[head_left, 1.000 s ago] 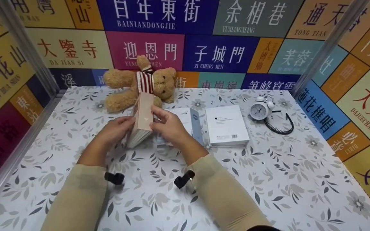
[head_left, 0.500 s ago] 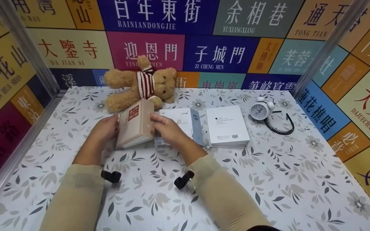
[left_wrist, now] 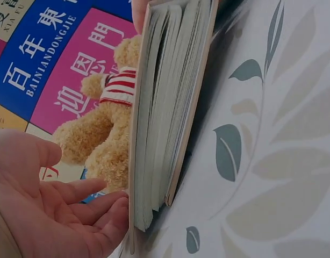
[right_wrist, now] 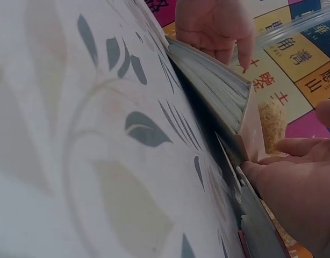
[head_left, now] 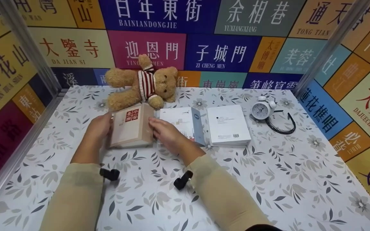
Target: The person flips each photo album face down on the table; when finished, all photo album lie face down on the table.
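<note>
A thick beige hardcover book (head_left: 130,128) with a red square of characters on its cover lies low over the table on the left, slightly tilted. At its left edge is my left hand (head_left: 97,130); in the left wrist view the fingertips (left_wrist: 114,209) touch the cover's edge while the thumb stands away. My right hand (head_left: 169,133) rests its fingertips against the spine on the other side, as the right wrist view (right_wrist: 299,177) also has it. Page edges (left_wrist: 167,102) of the book face the left wrist camera, a little fanned.
Right of the book lies a white book with a blue spine (head_left: 198,126), partly behind my right hand. Farther right are a white book stack (head_left: 228,125), a white alarm clock (head_left: 260,109) and a black headband (head_left: 283,130). A teddy bear (head_left: 140,85) lies at the back wall.
The beige book has tipped from standing spine-up to lying nearly flat, cover up. My left hand moved left and down with it; the right hand shifted slightly lower along the spine.
</note>
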Demonstrator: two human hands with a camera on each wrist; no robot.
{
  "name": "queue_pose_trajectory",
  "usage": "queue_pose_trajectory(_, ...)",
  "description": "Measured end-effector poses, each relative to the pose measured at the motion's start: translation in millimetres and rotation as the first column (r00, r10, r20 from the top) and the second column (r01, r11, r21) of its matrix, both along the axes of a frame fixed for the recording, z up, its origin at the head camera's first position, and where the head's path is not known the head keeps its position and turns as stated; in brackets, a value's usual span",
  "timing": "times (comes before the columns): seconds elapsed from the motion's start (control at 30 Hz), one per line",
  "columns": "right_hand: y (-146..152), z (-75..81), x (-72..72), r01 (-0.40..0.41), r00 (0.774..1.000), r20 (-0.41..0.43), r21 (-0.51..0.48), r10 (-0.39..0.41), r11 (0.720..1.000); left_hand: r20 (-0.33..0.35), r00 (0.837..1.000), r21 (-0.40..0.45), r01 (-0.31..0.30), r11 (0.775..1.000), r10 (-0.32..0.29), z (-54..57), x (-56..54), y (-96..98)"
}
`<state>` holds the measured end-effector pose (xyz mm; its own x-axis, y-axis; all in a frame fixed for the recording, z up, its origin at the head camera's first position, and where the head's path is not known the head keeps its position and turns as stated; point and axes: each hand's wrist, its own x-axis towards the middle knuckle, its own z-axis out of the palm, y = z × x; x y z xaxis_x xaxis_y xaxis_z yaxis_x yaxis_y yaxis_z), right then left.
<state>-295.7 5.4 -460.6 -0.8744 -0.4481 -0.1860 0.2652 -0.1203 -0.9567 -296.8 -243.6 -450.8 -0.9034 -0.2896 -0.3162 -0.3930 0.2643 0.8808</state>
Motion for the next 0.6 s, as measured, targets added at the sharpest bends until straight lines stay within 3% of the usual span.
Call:
queue_pose_trajectory(0.47, 5.5, 2.5, -0.7, 0.002, 1.0, 0.03, 0.051, -0.004, 0.999, -0.063, 0.998, -0.073, -0.017, 0.997, 0.012, 9.6, 4.2, 10.2)
queue_pose_trajectory(0.6, 12.2, 12.7, -1.5, 0.003, 0.999, -0.048, 0.069, 0.0, 0.998, -0.148, 0.989, -0.096, -0.024, 0.995, 0.009, 11.8, 6.8, 19.6)
